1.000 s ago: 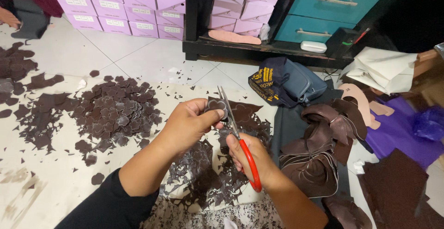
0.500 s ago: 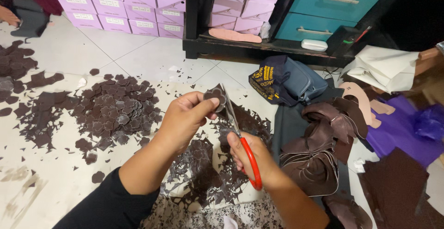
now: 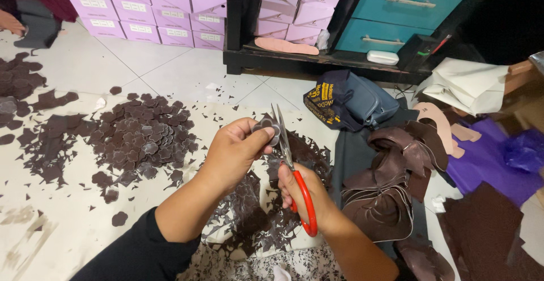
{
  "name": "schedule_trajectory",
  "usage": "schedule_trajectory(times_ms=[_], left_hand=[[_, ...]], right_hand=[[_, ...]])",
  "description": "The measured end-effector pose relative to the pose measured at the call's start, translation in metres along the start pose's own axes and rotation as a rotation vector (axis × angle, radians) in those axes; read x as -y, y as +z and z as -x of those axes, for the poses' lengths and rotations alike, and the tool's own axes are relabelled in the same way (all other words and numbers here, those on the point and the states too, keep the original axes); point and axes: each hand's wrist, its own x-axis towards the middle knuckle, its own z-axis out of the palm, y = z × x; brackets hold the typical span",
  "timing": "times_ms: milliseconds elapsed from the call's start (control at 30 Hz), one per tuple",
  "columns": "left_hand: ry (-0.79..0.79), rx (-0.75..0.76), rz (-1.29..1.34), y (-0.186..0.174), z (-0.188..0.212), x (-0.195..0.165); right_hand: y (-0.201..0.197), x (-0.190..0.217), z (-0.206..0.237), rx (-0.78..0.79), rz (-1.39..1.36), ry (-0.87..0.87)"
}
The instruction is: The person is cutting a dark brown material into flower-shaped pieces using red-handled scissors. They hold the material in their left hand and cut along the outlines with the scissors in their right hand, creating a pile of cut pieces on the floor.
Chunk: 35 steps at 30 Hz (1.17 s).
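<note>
My left hand [image 3: 235, 150] pinches a small dark brown flower-shaped cutout [image 3: 267, 128] between thumb and fingers. My right hand [image 3: 306, 193] grips red-handled scissors [image 3: 290, 165], blades pointing up and touching the cutout's right edge. Below both hands lies a scatter of dark brown trimmings [image 3: 255, 213] on pale sheet. A heap of finished brown cutouts [image 3: 141, 136] sits on the floor to the left.
Stacked lilac boxes [image 3: 147, 9] line the back. A dark low shelf [image 3: 317, 62] holds a pink insole, with teal drawers [image 3: 408, 9] above. A navy bag [image 3: 351, 102], curled brown leather strips [image 3: 391, 184] and purple material [image 3: 498, 162] lie to the right.
My left hand has turned the cutout slightly while the scissors kept working along its edge; both hands stayed roughly in place.
</note>
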Motion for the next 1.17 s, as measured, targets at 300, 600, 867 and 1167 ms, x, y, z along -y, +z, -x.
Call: schedule_trajectory(times_ms=[300, 600, 867, 1167], left_hand=[[0.017, -0.006, 0.051, -0.003, 0.003, -0.007], [0.033, 0.029, -0.067, -0.014, -0.001, -0.013], [-0.064, 0.046, 0.027, -0.004, 0.003, -0.014], [-0.009, 0.053, 0.082, -0.004, -0.004, 0.004]], right_hand=[[0.002, 0.006, 0.0, 0.049, -0.084, 0.009], [0.001, 0.012, 0.002, 0.05, -0.022, 0.032], [-0.002, 0.01, 0.002, -0.015, -0.051, 0.018], [-0.008, -0.003, 0.002, 0.034, 0.033, 0.005]])
